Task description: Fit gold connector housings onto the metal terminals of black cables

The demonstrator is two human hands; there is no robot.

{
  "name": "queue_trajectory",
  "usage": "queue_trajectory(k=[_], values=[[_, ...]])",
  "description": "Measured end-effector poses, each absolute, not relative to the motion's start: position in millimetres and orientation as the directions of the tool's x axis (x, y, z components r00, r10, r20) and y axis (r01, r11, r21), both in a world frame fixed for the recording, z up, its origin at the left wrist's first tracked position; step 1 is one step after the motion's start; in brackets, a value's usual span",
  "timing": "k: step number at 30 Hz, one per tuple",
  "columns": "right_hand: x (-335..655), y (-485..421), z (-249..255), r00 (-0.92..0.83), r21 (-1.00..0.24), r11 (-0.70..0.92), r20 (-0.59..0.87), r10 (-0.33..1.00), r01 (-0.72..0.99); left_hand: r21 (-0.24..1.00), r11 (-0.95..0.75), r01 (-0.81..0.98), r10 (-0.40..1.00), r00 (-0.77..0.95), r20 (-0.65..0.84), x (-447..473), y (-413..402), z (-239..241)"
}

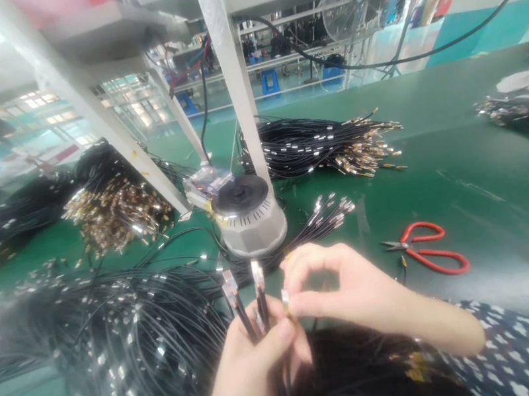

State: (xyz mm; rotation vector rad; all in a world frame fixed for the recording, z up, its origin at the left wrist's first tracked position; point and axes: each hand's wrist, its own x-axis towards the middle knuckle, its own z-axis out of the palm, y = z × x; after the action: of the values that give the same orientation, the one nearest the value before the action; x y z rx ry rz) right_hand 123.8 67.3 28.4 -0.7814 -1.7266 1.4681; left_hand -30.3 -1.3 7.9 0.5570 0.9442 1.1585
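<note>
My left hand (263, 352) is closed around several black cables (243, 318), whose silvery connector ends (228, 284) stick up above the thumb. Close beside it, my right hand (330, 281) pinches a small silvery-white cable end (285, 298) between thumb and forefinger. Just behind both hands stands a grey round device (252, 230) with a black disc on top. More black cables (372, 368) lie below my hands, partly hidden by the right forearm.
A large heap of black cables (133, 352) covers the left. Further bundles (306, 141) lie behind the device, and another bundle with brassy ends (116, 211) lies back left. Red-handled scissors (423, 250) rest on the green table (484, 190). White posts (229, 63) rise from it.
</note>
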Motion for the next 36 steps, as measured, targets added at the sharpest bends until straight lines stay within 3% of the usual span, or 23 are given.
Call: queue_trajectory(k=[4, 9, 16, 22, 24, 29, 33, 36], values=[[125.1, 78.9, 25.6, -0.707, -0.977, 0.084, 0.200, 0.678, -0.196, 0.755, 0.407, -0.515, 0.910, 0.303, -0.284, -31.7, -0.1, 1.6], [129.7, 85.6, 18.1, -0.735, -0.926, 0.144, 0.367, 0.570, -0.350, 0.701, 0.473, -0.535, 0.870, 0.412, -0.273, -31.0, 1.8, -4.1], [155.1, 96.4, 27.0, -0.706, -0.944, 0.254, 0.325, 0.629, -0.209, 0.795, 0.387, -0.467, 0.919, 0.265, -0.291, -27.7, 2.0, 2.6], [154.7, 75.8, 44.3, -0.576, -0.869, 0.424, 0.217, 0.788, 0.253, 0.831, 0.379, -0.407, 0.924, 0.114, -0.366, -25.6, 1.8, 6.9], [151.4, 69.7, 42.5, -0.538, -0.841, 0.434, 0.214, 0.815, 0.323, 0.848, 0.357, -0.391, 0.931, 0.077, -0.357, -25.2, 1.3, 7.2], [138.4, 63.5, 32.5, -0.485, -0.888, 0.366, 0.199, 0.852, 0.278, 0.873, 0.341, -0.349, 0.938, 0.057, -0.343, -22.4, 0.5, 7.8], [132.3, 62.2, 29.6, -0.529, -0.927, 0.307, 0.154, 0.835, 0.214, 0.892, 0.268, -0.364, 0.933, -0.132, -0.334, -22.9, -2.1, 12.7], [132.4, 60.5, 25.6, -0.562, -0.901, 0.337, 0.136, 0.816, 0.271, 0.906, 0.214, -0.366, 0.937, -0.183, -0.296, -24.3, -5.1, 14.3]])
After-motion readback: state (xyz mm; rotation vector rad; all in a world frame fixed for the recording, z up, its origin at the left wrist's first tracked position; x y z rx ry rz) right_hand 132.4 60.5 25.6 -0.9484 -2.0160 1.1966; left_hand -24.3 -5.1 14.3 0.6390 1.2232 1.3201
